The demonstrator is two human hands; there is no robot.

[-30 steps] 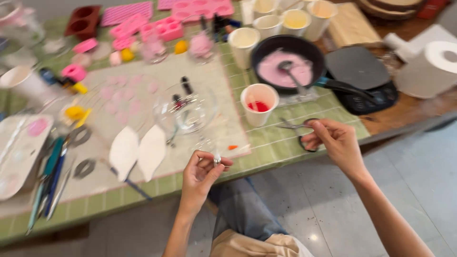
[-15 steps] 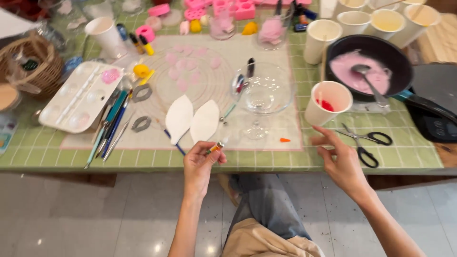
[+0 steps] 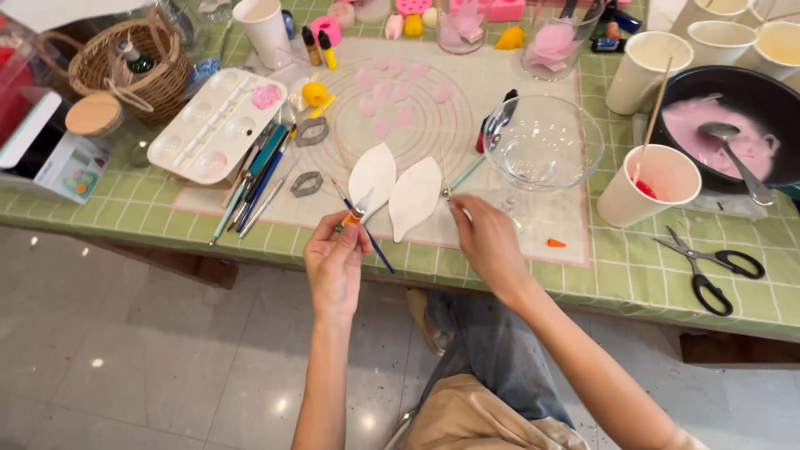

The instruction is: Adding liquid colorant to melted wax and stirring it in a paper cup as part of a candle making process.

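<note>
My left hand [image 3: 336, 254] is closed on a small orange-handled tool with a flat metal tip [image 3: 358, 212]. The tip touches the lower end of the left white leaf-shaped piece [image 3: 372, 173]. A second white leaf-shaped piece [image 3: 415, 198] lies beside it on the pale mat [image 3: 517, 212]. My right hand [image 3: 487, 240] rests on the mat just right of that piece. Its fingertips are at the end of a thin stick tool [image 3: 444, 177]; I cannot tell whether they grip it. A blue brush [image 3: 379, 250] lies under my left hand.
A glass bowl [image 3: 543, 146] stands right of the pieces, then a paper cup with red liquid [image 3: 648, 185] and black scissors [image 3: 712, 268]. A dark pan of pink mix [image 3: 733, 125] sits far right. A white palette [image 3: 212, 125], brushes [image 3: 257, 179] and a basket [image 3: 125, 62] lie left.
My right hand has moved left, from beside the scissors to the mat next to the right leaf piece. My left hand still holds the small tool, now at the left piece.
</note>
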